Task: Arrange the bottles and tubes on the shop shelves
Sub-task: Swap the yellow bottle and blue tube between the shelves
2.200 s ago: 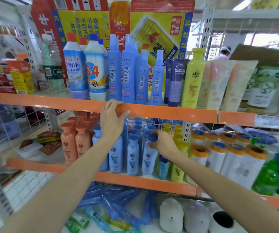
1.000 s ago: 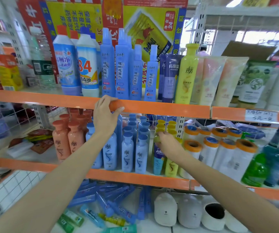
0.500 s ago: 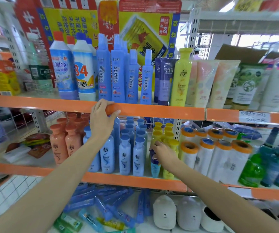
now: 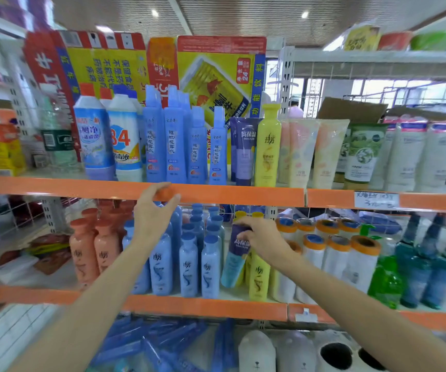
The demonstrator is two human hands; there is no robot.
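My right hand grips the top of a purple-and-blue tube, which tilts in front of the yellow bottles on the middle shelf. Pale blue bottles stand just left of it, with orange bottles further left. My left hand holds the orange front edge of the upper shelf, fingers over it and thumb under. On that upper shelf stand matching purple tubes, a yellow bottle and tall blue bottles.
White rolls with orange caps and green and blue bottles fill the middle shelf's right side. Pastel and white tubes line the upper shelf's right. Blue tubes and white bear-faced items lie on the bottom shelf.
My right hand has taken hold of the purple tube between the blue and yellow bottles and raised it, tilted. My left hand has stayed on the shelf edge. The view has tilted up.
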